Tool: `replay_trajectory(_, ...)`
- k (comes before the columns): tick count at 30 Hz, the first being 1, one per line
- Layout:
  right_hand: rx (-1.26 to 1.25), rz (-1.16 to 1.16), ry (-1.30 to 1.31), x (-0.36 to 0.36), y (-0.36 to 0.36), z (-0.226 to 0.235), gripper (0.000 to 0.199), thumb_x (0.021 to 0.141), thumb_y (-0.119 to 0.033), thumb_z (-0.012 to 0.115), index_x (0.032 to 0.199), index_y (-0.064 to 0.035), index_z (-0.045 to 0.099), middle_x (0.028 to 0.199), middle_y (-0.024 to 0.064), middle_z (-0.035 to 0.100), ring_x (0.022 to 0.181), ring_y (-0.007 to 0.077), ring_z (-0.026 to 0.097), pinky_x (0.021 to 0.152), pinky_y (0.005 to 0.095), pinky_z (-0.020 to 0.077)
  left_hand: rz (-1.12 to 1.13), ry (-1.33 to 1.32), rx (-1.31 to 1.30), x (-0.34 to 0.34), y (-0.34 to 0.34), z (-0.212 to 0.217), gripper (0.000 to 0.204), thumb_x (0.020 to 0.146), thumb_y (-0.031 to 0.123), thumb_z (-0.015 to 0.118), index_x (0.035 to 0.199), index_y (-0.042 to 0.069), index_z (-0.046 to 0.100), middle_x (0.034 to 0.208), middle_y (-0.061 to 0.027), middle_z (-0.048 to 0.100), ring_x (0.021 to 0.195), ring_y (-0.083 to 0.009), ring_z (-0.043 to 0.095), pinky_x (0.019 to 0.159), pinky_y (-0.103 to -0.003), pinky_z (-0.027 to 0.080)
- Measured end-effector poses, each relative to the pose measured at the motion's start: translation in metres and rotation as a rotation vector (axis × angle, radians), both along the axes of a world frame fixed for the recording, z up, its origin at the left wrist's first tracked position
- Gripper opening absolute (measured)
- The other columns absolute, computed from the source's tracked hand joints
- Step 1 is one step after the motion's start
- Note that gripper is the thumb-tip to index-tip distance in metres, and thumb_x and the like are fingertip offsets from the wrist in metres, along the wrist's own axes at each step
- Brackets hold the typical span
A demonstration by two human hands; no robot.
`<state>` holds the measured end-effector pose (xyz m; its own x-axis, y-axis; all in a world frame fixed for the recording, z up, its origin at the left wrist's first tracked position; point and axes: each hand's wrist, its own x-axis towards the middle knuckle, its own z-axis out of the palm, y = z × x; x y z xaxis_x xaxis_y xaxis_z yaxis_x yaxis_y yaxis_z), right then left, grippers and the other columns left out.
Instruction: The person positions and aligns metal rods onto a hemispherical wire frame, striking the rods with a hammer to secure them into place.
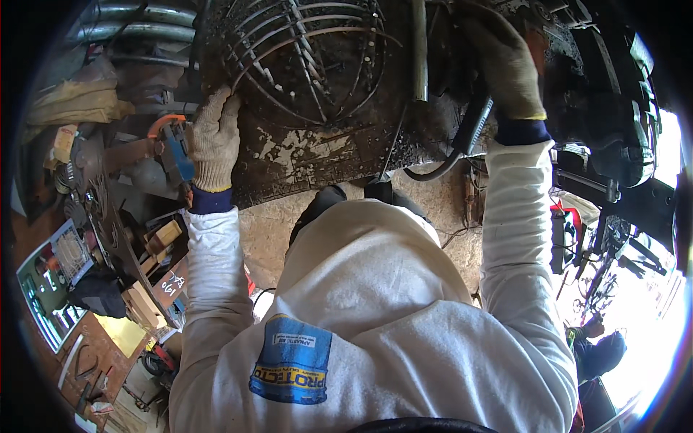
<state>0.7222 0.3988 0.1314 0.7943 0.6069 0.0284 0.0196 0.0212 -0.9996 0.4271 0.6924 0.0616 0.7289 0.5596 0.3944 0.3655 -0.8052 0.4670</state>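
A cage-like frame of curved metal rods lies on the dark, stained worktable. My left hand, in a pale knit glove, is at the frame's left side. Its thumb and fingers close around the lower end of a curved metal rod that arcs across the frame. My right hand, also gloved, reaches to the far side, right of an upright metal pipe. Its fingers run into shadow at the upper edge, so their grip is hidden. Below it, a black handle with a cable rests at the table edge.
Left stand a blue and orange clamp-like tool, folded tan cloth and a brown bench with wooden blocks. Metal pipes lie at far left. Dark machinery stands right; another person is at lower right.
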Motion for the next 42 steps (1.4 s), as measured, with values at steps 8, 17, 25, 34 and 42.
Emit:
replay_trajectory(8, -0.75, 0.096, -0.778, -0.028, 0.045, -0.021, 0.035, 0.092, -0.039, 0.068, 0.117, -0.0156, 0.075, 0.106, 0.0134, 0.074, 0.101, 0.0323, 0.07, 0.087, 0.04, 0.0547, -0.047, -0.113, 0.003, -0.002, 0.012, -0.02, 0.023, 0.091, 0.015, 0.074, 0.113, 0.007, 0.074, 0.105, -0.0151, 0.075, 0.092, -0.03, 0.073, 0.08, -0.037, 0.056)
replay_trajectory(17, -0.832, 0.084, -0.784, -0.031, 0.046, -0.019, 0.039, 0.095, -0.051, 0.058, 0.116, -0.0222, 0.074, 0.11, 0.0106, 0.074, 0.106, 0.0335, 0.068, 0.089, 0.0435, 0.0539, -0.065, -0.184, 0.017, 0.003, 0.007, -0.021, 0.022, 0.09, 0.019, 0.076, 0.11, 0.01, 0.075, 0.101, -0.0125, 0.076, 0.091, -0.0315, 0.074, 0.078, -0.037, 0.058)
replay_trajectory(25, -0.8, 0.043, -0.758, -0.03, 0.046, -0.025, 0.038, 0.095, -0.046, 0.062, 0.115, -0.0164, 0.075, 0.106, 0.013, 0.074, 0.103, 0.034, 0.069, 0.088, 0.0424, 0.0536, -0.024, -0.097, 0.052, 0.005, -0.001, -0.004, 0.022, 0.09, 0.02, 0.075, 0.11, 0.013, 0.075, 0.104, -0.0118, 0.076, 0.092, -0.0321, 0.073, 0.08, -0.039, 0.058)
replay_trajectory(34, -0.739, 0.03, -0.753, -0.033, 0.049, -0.026, 0.034, 0.094, -0.039, 0.066, 0.113, -0.0122, 0.075, 0.105, 0.0138, 0.073, 0.1, 0.0335, 0.07, 0.086, 0.0403, 0.0535, 0.001, -0.053, 0.024, 0.004, 0.0, -0.003, 0.021, 0.088, 0.018, 0.076, 0.108, 0.012, 0.075, 0.105, -0.0118, 0.076, 0.094, -0.0316, 0.073, 0.081, -0.039, 0.058)
replay_trajectory(42, -0.701, 0.04, -0.756, -0.03, 0.048, -0.027, 0.031, 0.094, -0.032, 0.068, 0.112, -0.0083, 0.075, 0.104, 0.0138, 0.073, 0.099, 0.033, 0.069, 0.085, 0.0376, 0.0528, -0.141, -0.093, -0.193, -0.004, 0.012, 0.013, 0.022, 0.091, 0.008, 0.071, 0.113, 0.006, 0.074, 0.106, -0.0167, 0.075, 0.096, -0.0257, 0.074, 0.081, -0.032, 0.057)
